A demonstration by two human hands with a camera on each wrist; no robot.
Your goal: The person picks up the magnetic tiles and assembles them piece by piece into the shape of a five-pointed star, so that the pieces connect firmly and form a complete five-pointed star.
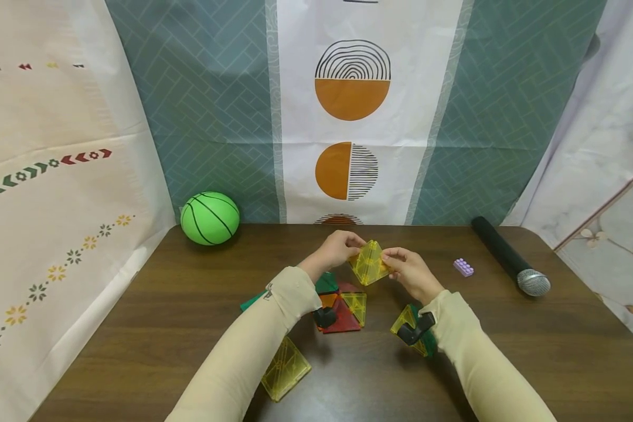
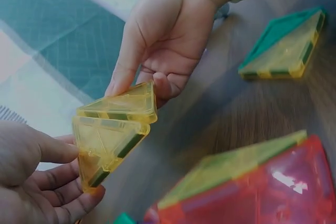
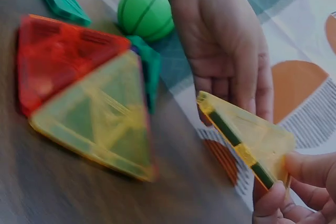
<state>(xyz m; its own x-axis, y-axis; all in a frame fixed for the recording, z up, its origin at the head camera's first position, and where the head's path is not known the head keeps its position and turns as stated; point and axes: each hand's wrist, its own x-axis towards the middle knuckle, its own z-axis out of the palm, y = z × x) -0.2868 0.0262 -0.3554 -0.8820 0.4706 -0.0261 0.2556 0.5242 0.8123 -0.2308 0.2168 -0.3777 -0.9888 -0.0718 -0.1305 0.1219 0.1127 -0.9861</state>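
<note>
Head view: left hand (image 1: 334, 252) and right hand (image 1: 408, 272) pinch the yellow tiles (image 1: 369, 264) by opposite sides, presumably leaving their meeting edges uncovered. They hang at one o'clock from the red tile (image 1: 343, 318).

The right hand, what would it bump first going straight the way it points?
With its see-through yellow plastic triangle, the right hand would probably first meet the other see-through yellow plastic triangle, pinched by the left hand. The triangles look edge to edge, though depth is unclear.
</note>
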